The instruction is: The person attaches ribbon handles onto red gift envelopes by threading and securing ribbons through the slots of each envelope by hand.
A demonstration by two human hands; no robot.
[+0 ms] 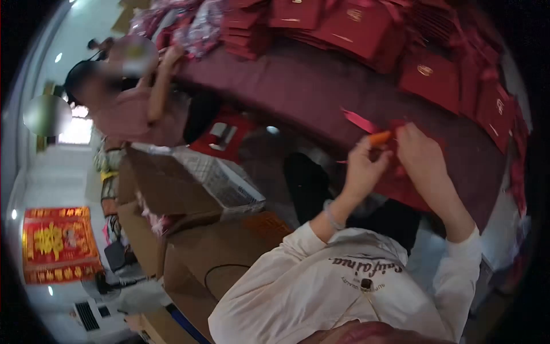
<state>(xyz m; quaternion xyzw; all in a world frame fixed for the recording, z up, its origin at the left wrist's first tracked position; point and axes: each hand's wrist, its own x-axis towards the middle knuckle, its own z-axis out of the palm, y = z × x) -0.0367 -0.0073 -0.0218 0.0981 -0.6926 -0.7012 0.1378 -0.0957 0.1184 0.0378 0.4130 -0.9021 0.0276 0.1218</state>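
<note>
My left hand (362,169), with a band at the wrist, is curled closed over the near edge of the table. A small orange piece (379,138) sits at its index fingertip; whether it is worn or held I cannot tell. Close beside it, my right hand (421,152) pinches a red gift bag (401,182), partly hidden by both hands and hanging toward my lap. A bright pink-red ribbon (360,120) sticks out to the left just past my fingers. What lies between the fingertips is blurred.
Stacked red bags with gold print (355,28) line the far side of the cloth-covered table (275,80). Another person (140,109) sits at its left end. Open cardboard boxes (166,178) and a white crate (232,183) stand on my left.
</note>
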